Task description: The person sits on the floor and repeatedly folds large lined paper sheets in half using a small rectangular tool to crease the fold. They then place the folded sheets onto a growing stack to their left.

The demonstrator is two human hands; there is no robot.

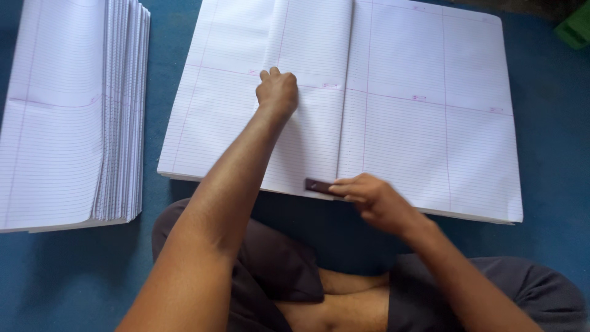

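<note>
The right hand (pixel 376 203) has its grip closed on a small dark flat tool (pixel 321 186), pinched between thumb and fingertips, with the tool's free end sticking out to the left of the grip. The tool lies against the near edge of a large stack of ruled paper sheets (pixel 430 123), just at the foot of the fold line (pixel 344 104) that runs away from the grip up the middle of the stack.

The left hand (pixel 278 91) is up and to the left of that grip, well apart from it. Its grip is clenched into a loose fist, knuckles pressing down on the folded-over sheet (pixel 310 74); it holds nothing that shows. The folded sheet lies between the two hands, its crease just to the right of the left fist.

Far to the left of both hands, a second pile of folded ruled sheets (pixel 67 117) rests on the blue floor (pixel 547 154), apart from the main stack. A green object (pixel 576 26) sits at the far right corner.
</note>
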